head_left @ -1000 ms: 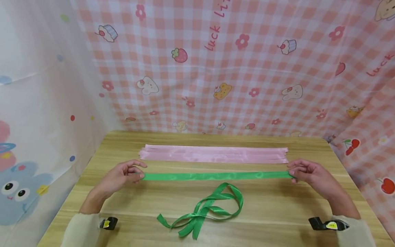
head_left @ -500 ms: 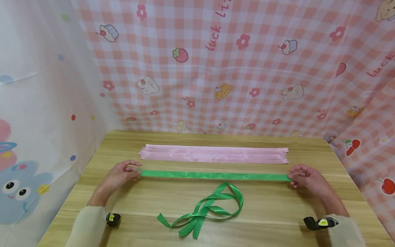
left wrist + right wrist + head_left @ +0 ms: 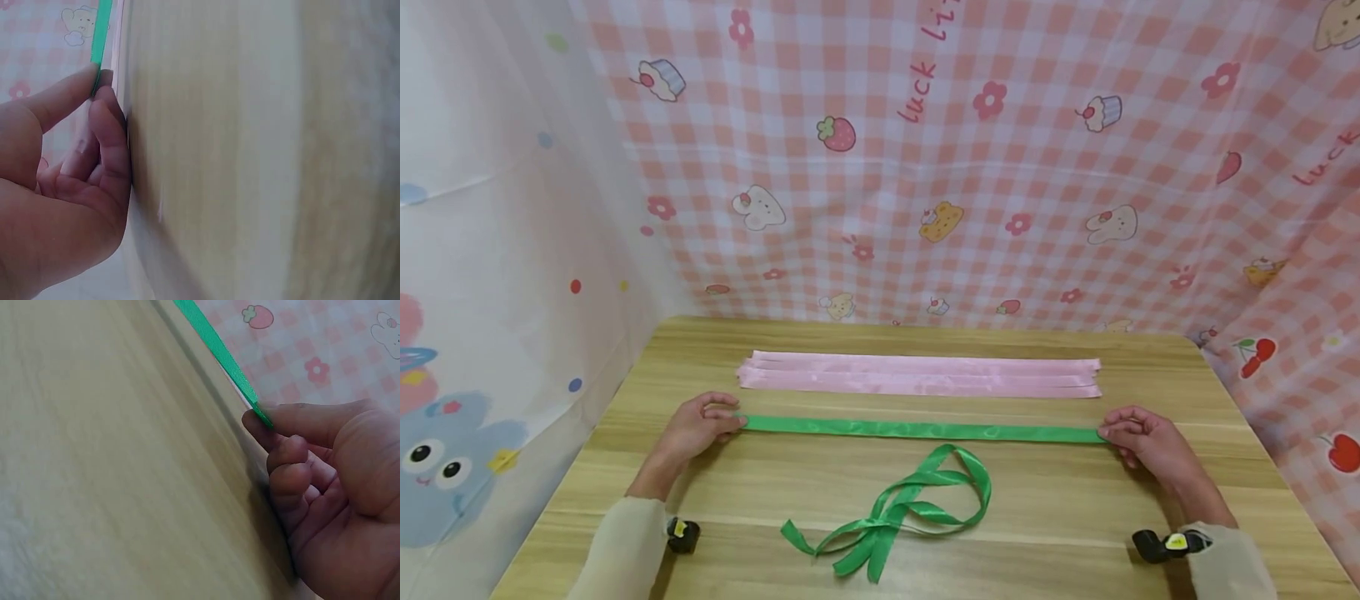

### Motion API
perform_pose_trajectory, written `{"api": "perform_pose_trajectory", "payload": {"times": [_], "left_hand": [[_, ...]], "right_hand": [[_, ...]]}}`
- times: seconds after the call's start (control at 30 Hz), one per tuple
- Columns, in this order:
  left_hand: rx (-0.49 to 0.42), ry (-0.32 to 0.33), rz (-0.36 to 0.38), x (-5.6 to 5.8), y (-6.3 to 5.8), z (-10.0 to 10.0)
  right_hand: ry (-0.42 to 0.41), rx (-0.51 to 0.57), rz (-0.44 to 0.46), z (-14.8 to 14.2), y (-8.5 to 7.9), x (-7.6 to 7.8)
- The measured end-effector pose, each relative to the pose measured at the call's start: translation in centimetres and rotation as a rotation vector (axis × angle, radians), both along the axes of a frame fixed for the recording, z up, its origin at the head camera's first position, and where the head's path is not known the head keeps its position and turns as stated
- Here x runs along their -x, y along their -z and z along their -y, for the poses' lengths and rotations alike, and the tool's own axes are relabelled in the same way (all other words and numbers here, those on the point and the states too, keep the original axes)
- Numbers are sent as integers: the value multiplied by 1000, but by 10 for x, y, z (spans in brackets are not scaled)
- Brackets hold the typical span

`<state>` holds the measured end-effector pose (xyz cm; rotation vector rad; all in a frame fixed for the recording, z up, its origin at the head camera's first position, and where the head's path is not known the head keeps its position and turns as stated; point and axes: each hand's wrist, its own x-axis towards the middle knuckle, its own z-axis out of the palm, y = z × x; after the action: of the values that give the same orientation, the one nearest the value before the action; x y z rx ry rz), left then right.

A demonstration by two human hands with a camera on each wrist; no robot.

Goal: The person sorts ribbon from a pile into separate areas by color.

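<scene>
A green ribbon (image 3: 925, 429) stretches straight from side to side between both hands. My left hand (image 3: 698, 423) pinches its left end between thumb and finger; the left wrist view shows the green ribbon (image 3: 102, 31) rising from the fingertips. At the other end, my right hand (image 3: 1142, 437) pinches the ribbon, and the right wrist view has the green ribbon (image 3: 215, 347) caught between thumb and forefinger. Behind it lie several pink ribbons (image 3: 917, 375) side by side, flat on the table. Nearer the front, loose green ribbons (image 3: 887, 517) lie in a looped heap.
The wooden table (image 3: 1037, 533) has its back edge against a pink checked cloth (image 3: 880, 183) hanging behind. A white printed cloth (image 3: 512, 233) hangs at the left. Black wrist cameras sit at both sleeves.
The stretched ribbon's left end has risen slightly and its right end has dropped slightly, so it now slants down to the right. Both forearms have shifted inward a little. The pink ribbons have stayed put.
</scene>
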<state>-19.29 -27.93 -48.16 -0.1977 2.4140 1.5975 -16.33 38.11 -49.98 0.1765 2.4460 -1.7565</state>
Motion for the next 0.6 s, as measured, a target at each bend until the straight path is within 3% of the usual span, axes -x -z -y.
{"api": "perform_pose_trajectory", "payload": {"times": [0.6], "left_hand": [[35,-52,14,-1,-1,-5]], "right_hand": [[27,-95,37,3,-3,-1]]}}
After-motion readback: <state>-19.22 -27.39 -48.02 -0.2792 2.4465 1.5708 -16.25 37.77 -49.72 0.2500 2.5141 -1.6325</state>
